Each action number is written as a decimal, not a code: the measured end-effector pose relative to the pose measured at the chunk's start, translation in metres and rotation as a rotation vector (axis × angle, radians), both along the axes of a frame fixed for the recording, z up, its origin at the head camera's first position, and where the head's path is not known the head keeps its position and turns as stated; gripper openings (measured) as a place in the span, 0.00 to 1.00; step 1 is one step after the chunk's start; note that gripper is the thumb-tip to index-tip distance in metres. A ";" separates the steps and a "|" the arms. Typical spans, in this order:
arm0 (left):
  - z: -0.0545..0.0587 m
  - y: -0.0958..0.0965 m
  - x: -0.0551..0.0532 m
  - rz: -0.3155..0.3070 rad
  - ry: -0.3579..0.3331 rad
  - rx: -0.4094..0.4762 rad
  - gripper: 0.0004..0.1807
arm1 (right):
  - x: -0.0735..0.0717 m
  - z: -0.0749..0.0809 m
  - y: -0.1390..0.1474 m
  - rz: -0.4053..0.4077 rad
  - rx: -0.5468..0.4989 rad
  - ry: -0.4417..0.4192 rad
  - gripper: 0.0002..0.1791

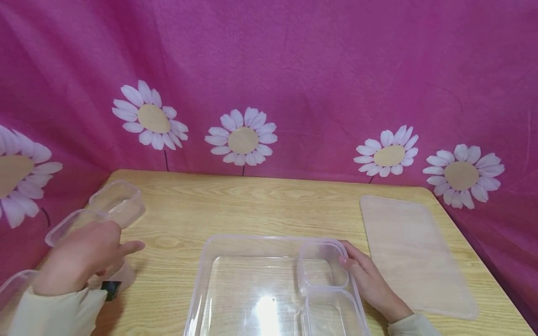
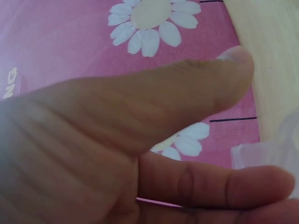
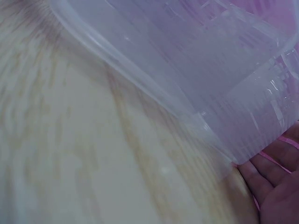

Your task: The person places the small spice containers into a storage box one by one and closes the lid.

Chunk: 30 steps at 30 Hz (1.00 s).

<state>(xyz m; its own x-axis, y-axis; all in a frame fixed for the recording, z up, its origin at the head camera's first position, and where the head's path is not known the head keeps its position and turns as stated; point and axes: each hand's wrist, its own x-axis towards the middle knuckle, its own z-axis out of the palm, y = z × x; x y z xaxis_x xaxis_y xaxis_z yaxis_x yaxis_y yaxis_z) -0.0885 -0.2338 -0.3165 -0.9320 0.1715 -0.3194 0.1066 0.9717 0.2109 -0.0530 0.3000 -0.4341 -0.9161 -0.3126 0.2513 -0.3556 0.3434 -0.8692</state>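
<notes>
I had the large clear tray (image 1: 260, 237) at the near middle of the wood-grain table (image 1: 210, 200), its near side running out of my head view. Along its right side sat two small containers, the far tub (image 1: 323, 270) in the far right corner and the near tub (image 1: 329, 310) just in front of it. The right hand (image 1: 371, 282) gripped the tray at that far right corner, thumb over the rim next to the far tub and fingers round the outer wall.

The left hand (image 1: 81, 254) was over a group of clear containers (image 1: 130, 210) at the left of the table. My left wrist view gave me its thumb stretched out and well apart from the extended fingers, with nothing between them; a piece of clear plastic (image 2: 240, 156) showed beside the fingertips, and I could not tell whether they touched it. The hand hid part of that group from me.

On the right lay a flat translucent panel (image 1: 416, 256), apart from the tray. A magenta cloth (image 1: 302, 70) with white daisies hung behind the far edge.
</notes>
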 end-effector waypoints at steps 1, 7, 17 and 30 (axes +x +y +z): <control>-0.001 0.000 0.000 -0.006 0.001 0.006 0.35 | 0.000 0.000 0.000 0.006 -0.003 -0.004 0.22; -0.004 0.004 0.000 -0.006 0.063 -0.004 0.33 | 0.000 0.000 0.001 0.022 -0.006 -0.009 0.22; -0.003 0.018 -0.003 -0.022 0.065 -0.010 0.22 | 0.000 0.000 0.001 0.017 -0.003 -0.008 0.22; -0.019 0.038 -0.007 -0.165 0.146 0.091 0.19 | -0.001 0.000 0.002 0.042 -0.006 -0.019 0.22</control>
<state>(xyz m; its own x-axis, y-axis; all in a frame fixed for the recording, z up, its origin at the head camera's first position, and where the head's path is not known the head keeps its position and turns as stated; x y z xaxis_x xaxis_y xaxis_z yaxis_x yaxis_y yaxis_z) -0.0953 -0.1961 -0.3358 -0.9240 0.3473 -0.1599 0.2982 0.9163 0.2672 -0.0545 0.3021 -0.4344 -0.9066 -0.3495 0.2365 -0.3535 0.3230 -0.8779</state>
